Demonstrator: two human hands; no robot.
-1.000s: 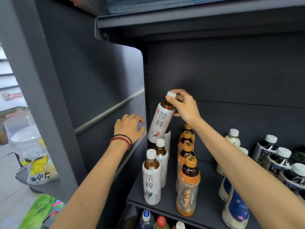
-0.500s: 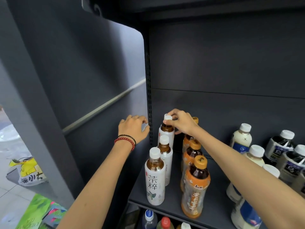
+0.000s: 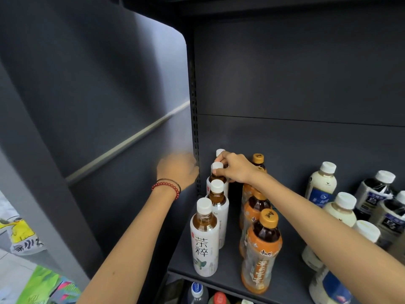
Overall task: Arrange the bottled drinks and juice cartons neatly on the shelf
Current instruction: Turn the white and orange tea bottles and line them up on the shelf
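Row of tea bottles (image 3: 205, 244) stands at shelf (image 3: 230, 268) left edge, R grip (image 3: 236, 168) pinched on 3rd bottle's cap (image 3: 217, 166), L grip (image 3: 177, 170) too blurred to tell; top-only hold may tip it into tight neighbours.

Dark grey back panel (image 3: 295, 73) and side panel (image 3: 87, 84) with a pale rail (image 3: 131, 140) across it; a slotted upright (image 3: 194, 106) in the corner; light floor (image 3: 11, 273) lower left

White-labelled tea bottles (image 3: 205, 242) are standing upright in a file along the left side of the shelf (image 3: 229, 265), the right hand (image 3: 236, 167) pinching a rear one's cap; orange-labelled bottles (image 3: 260, 253) are lining up just beside them.
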